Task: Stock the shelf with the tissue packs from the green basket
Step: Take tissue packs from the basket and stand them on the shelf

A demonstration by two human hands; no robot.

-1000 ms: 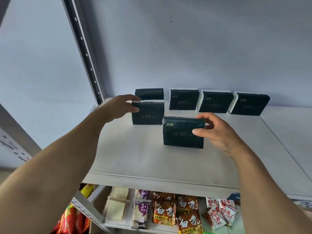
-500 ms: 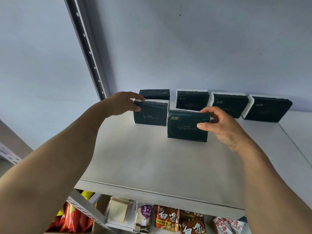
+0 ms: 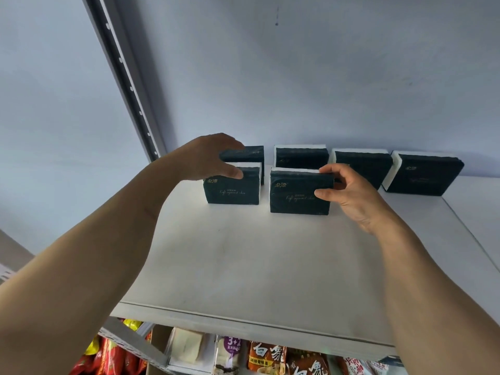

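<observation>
Several dark green tissue packs stand upright on the white top shelf [image 3: 257, 261]. A back row runs along the wall, from a pack [image 3: 301, 158] near the middle to one [image 3: 424, 173] at the far right. In front, my left hand [image 3: 208, 158] grips the top left corner of a front-left pack [image 3: 232, 189]. My right hand [image 3: 349, 193] pinches the right end of a front-right pack [image 3: 297, 194], thumb on its face and fingers over its top. Both front packs stand on the shelf. The green basket is out of view.
A perforated metal upright [image 3: 127, 85] rises at the shelf's left back corner against the pale wall. Below the shelf's front edge a lower shelf holds snack and noodle packets [image 3: 266, 358]. Bare shelf surface stretches in front of the packs.
Both hands have pushed their packs back toward the rear row. The right pack now stands level with the left one, close in front of the back packs.
</observation>
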